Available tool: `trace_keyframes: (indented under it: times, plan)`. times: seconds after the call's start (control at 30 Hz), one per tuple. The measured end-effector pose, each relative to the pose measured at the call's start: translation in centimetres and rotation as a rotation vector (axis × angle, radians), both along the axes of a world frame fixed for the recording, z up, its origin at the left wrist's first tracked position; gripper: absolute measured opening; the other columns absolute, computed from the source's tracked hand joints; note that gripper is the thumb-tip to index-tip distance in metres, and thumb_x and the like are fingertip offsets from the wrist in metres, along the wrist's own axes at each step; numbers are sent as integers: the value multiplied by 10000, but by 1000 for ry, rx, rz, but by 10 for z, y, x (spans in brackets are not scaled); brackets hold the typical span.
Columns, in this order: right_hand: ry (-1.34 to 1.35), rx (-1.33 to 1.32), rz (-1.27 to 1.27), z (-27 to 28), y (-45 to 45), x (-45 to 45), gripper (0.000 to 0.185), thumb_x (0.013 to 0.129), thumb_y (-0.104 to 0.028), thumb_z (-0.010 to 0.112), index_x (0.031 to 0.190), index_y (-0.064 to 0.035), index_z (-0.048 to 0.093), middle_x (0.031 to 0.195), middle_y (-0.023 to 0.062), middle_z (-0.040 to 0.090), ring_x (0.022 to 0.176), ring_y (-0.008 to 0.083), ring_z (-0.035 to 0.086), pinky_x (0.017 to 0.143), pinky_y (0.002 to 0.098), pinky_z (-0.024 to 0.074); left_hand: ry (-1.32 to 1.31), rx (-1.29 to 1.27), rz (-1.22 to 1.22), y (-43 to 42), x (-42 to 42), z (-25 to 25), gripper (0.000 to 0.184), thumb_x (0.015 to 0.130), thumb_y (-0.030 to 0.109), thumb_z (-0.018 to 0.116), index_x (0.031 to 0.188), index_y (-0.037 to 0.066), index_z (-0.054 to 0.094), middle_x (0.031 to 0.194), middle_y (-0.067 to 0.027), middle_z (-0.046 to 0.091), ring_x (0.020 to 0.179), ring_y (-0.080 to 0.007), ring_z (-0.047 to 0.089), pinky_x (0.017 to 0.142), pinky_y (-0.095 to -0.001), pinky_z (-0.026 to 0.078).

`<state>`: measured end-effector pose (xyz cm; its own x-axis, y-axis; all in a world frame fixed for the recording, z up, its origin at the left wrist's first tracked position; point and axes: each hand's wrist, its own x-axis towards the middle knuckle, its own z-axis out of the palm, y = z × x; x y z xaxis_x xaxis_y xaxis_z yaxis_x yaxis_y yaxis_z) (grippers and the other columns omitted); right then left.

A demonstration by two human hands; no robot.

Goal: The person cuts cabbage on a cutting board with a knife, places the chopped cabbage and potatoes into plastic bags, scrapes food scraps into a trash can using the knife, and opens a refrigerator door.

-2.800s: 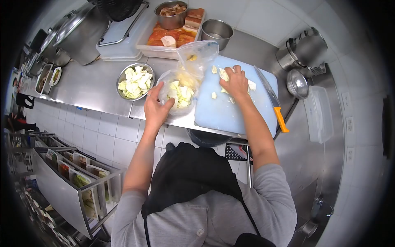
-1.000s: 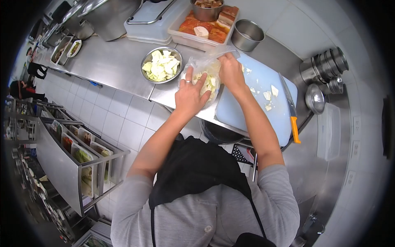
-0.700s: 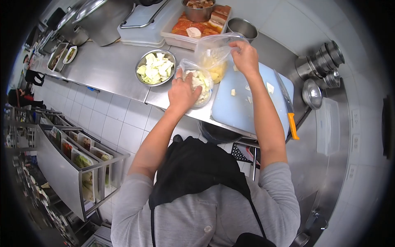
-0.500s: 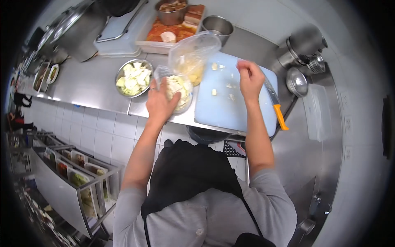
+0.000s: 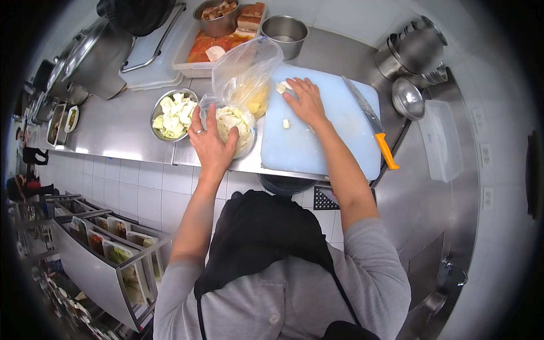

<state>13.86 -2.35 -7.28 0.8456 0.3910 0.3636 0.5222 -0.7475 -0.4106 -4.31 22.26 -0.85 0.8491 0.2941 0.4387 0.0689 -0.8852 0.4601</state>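
The steel counter [image 5: 116,129] bears a blue board [image 5: 289,150] above white floor tiles [image 5: 148,181].

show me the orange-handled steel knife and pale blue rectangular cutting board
Orange-handled steel knife [image 5: 370,120]: head view, on the blade near the handle.
Pale blue rectangular cutting board [image 5: 293,148]: head view, on its bare surface.

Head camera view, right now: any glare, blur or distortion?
Head view: fisheye curving and black corners; head view: bright glare along the steel counter's front edge; head view: the right hand and knife look fairly clear.
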Motion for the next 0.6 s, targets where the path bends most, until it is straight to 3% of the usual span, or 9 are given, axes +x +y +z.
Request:
trace_keyframes:
  times: [0.2,0.4,0.5,0.6]
  plan:
    - [238,119,305,7,-14,-27,411,939,-352,628,1266,-106,668,1360,138,581,1306,398,448,1126,548,309,-51,-122,-24,11,-19,-17,707,807,227,757,1446,57,508,1509,-268,330,1337,-458,322,1113,-548,309]
    - [-142,53,124,-5,3,-25,384,961,-343,596,1257,-111,674,1415,144,546,1338,407,427,1120,520,311,-113,-150,-74,14,-24,-28,686,810,211,762,1428,36,521,1485,-266,357,1337,-440,335,1104,-529,333]
    - [51,-90,98,13,30,-19,400,968,-317,577,1308,-115,640,1424,158,543,1351,396,430,1127,507,312,-111,-182,-83,5,-20,-25,680,812,208,762,1425,37,523,1477,-259,366,1337,-432,338,1101,-527,337]
    - [144,-78,345,17,17,-12,395,958,-252,584,1321,-104,628,1412,154,560,1342,368,452,1136,491,323,-114,-197,-75,6,-20,-23,673,814,201,762,1423,39,526,1468,-248,379,1328,-429,349,1097,-524,340]
